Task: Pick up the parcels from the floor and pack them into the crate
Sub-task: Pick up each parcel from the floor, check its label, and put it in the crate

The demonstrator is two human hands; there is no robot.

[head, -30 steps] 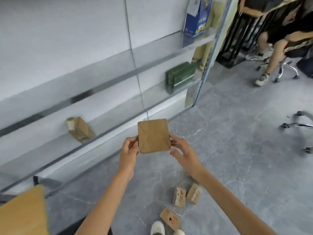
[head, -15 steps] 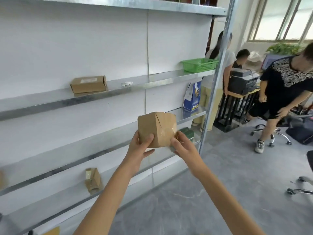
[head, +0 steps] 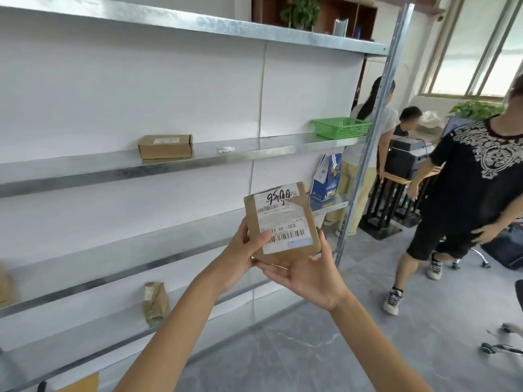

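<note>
At lower left of the frame, standing a little tilted on the lowest shelf (head: 85,335): a small brown packet (head: 155,302). Higher, lying flat on the middle shelf (head: 268,144): a closed cardboard box (head: 165,146), and right of it, apart, a white crumpled scrap (head: 225,149). In the centre, held up in the air before the shelves: the parcel (head: 283,222), brown, white label toward the camera, handwritten digits at top, barcode near the bottom. Held at its lower left by the left grip (head: 240,258), thumb pressed on the front face, other fingers hidden behind. Cupped from below by the right grip (head: 308,278), palm up, thumb curled against the right edge. Further right: a blue bag (head: 325,182), a green basket (head: 341,128), a person in black (head: 475,176) on the grey floor (head: 368,349).
</note>
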